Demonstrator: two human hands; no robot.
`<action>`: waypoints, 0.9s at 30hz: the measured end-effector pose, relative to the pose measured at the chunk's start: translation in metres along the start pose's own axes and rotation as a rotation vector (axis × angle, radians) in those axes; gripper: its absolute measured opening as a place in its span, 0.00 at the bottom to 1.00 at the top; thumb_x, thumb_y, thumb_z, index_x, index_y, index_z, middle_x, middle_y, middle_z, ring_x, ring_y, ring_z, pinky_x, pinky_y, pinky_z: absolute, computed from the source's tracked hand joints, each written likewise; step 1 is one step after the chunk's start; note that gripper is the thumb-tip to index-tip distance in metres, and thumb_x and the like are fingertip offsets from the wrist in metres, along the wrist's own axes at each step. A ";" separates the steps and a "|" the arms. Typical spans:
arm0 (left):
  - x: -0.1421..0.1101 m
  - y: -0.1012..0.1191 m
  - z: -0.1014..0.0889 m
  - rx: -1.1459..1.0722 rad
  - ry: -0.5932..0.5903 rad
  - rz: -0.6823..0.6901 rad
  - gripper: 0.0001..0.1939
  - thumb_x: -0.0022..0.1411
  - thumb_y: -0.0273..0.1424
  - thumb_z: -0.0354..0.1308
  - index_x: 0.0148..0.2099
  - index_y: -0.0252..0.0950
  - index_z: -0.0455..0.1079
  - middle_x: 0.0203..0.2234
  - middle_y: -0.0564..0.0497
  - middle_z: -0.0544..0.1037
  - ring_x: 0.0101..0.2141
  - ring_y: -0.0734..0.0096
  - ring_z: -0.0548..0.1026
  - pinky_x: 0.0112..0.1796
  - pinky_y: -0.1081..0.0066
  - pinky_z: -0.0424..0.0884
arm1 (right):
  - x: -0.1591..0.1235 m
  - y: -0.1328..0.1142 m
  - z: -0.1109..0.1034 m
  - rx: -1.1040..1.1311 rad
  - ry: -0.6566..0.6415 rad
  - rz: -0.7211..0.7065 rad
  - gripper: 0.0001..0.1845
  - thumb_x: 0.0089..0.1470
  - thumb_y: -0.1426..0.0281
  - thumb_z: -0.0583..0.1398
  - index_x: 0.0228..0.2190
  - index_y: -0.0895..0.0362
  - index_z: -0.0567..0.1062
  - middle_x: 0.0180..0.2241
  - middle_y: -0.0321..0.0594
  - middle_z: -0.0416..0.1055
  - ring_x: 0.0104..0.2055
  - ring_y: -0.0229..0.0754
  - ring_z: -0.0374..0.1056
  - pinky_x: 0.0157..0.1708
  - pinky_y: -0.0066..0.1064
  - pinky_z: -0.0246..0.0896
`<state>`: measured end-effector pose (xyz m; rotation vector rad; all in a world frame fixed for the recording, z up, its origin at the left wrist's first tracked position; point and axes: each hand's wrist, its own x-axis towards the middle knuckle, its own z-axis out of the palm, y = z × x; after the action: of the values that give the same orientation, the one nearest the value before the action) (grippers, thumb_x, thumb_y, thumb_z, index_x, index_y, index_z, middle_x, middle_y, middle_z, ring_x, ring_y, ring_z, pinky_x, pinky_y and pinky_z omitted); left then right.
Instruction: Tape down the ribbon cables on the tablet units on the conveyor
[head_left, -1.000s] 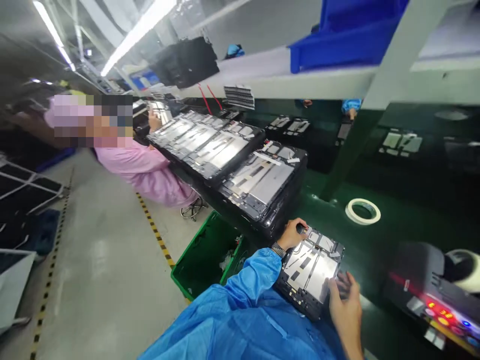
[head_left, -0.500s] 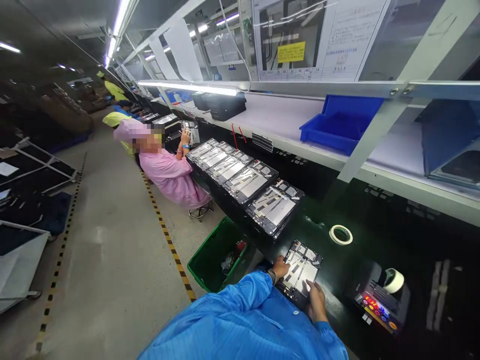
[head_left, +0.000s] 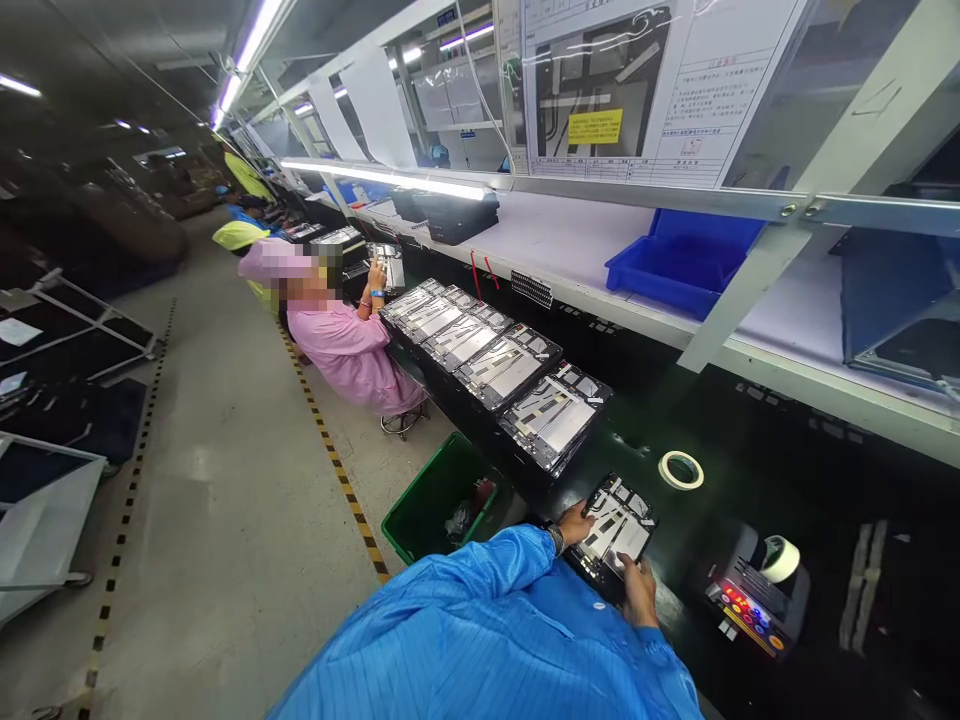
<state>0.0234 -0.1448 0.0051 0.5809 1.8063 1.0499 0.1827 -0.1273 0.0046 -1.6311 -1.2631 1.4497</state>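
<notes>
An opened tablet (head_left: pixel 616 532), its silvery battery and dark strips of parts exposed, is held low over the black bench in front of me. My left hand (head_left: pixel 574 526) is closed on its left edge, thumb over the top face. At the near right side my right hand (head_left: pixel 639 592) grips it too, with the thumb on the face and the other fingers mostly hidden. Just beyond stands a stack of similar opened tablets (head_left: pixel 556 415). A roll of tape (head_left: pixel 681 470) lies flat to the right of that stack.
A tape dispenser (head_left: pixel 756 590) with lit red digits stands at right. More tablet stacks (head_left: pixel 469 335) line the bench towards a seated co-worker in pink (head_left: pixel 345 345). Below its edge is a green bin (head_left: pixel 431 490); a blue bin (head_left: pixel 675 265) sits on the shelf.
The tablet and both hands have shifted slightly to the right and away from me. The camera view has turned a little. Both hands keep their grip.
</notes>
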 end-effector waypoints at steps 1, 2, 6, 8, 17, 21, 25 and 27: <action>0.001 0.001 0.001 0.018 0.004 -0.016 0.29 0.52 0.42 0.68 0.56 0.37 0.80 0.56 0.37 0.80 0.63 0.39 0.72 0.68 0.43 0.58 | 0.002 0.002 -0.003 0.009 0.026 0.066 0.41 0.36 0.47 0.61 0.51 0.54 0.79 0.35 0.45 0.81 0.38 0.66 0.80 0.35 0.53 0.76; 0.002 0.002 0.003 0.034 0.006 -0.018 0.29 0.56 0.41 0.65 0.59 0.37 0.79 0.59 0.37 0.79 0.65 0.41 0.70 0.70 0.46 0.57 | 0.003 0.003 -0.007 0.010 0.049 0.135 0.41 0.36 0.48 0.62 0.51 0.54 0.79 0.35 0.45 0.81 0.41 0.67 0.80 0.38 0.54 0.77; -0.006 0.017 0.009 0.111 -0.006 0.104 0.28 0.68 0.36 0.54 0.67 0.36 0.74 0.64 0.38 0.75 0.66 0.49 0.69 0.70 0.52 0.58 | 0.003 0.001 -0.028 0.007 0.133 0.206 0.43 0.38 0.48 0.65 0.55 0.56 0.80 0.44 0.50 0.82 0.54 0.68 0.78 0.53 0.51 0.75; -0.015 0.032 0.008 0.140 -0.017 0.193 0.29 0.71 0.34 0.50 0.71 0.35 0.70 0.62 0.37 0.75 0.64 0.51 0.70 0.68 0.53 0.62 | 0.000 -0.009 -0.040 0.075 0.172 0.161 0.48 0.39 0.48 0.67 0.60 0.58 0.78 0.52 0.53 0.81 0.60 0.67 0.75 0.59 0.51 0.71; -0.095 0.159 -0.062 0.056 -0.031 0.507 0.28 0.75 0.41 0.53 0.72 0.39 0.68 0.47 0.45 0.78 0.45 0.62 0.75 0.55 0.58 0.72 | -0.044 -0.142 -0.087 0.274 0.123 -0.179 0.38 0.52 0.55 0.72 0.61 0.57 0.79 0.58 0.49 0.78 0.61 0.54 0.74 0.68 0.50 0.64; -0.104 0.194 -0.106 -0.102 0.069 0.569 0.28 0.73 0.45 0.57 0.69 0.40 0.72 0.59 0.44 0.79 0.59 0.57 0.75 0.65 0.57 0.66 | -0.045 -0.196 -0.062 0.422 -0.046 -0.251 0.32 0.50 0.60 0.75 0.56 0.53 0.81 0.53 0.47 0.80 0.55 0.49 0.76 0.62 0.49 0.69; -0.095 0.199 -0.135 -0.193 0.141 0.541 0.27 0.71 0.44 0.60 0.68 0.41 0.73 0.66 0.46 0.75 0.68 0.55 0.69 0.71 0.56 0.59 | -0.034 -0.222 -0.031 0.515 -0.228 -0.266 0.30 0.51 0.61 0.76 0.55 0.50 0.80 0.52 0.45 0.80 0.56 0.48 0.75 0.62 0.46 0.69; -0.089 0.196 -0.146 -0.214 0.152 0.512 0.28 0.71 0.44 0.61 0.68 0.41 0.73 0.67 0.47 0.74 0.69 0.55 0.69 0.72 0.54 0.59 | -0.030 -0.226 -0.019 0.523 -0.314 -0.250 0.32 0.51 0.61 0.76 0.57 0.49 0.78 0.50 0.43 0.79 0.54 0.48 0.75 0.61 0.45 0.71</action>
<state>-0.0764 -0.1694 0.2440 0.8755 1.6798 1.6482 0.1456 -0.0714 0.2230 -0.8981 -1.0760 1.7334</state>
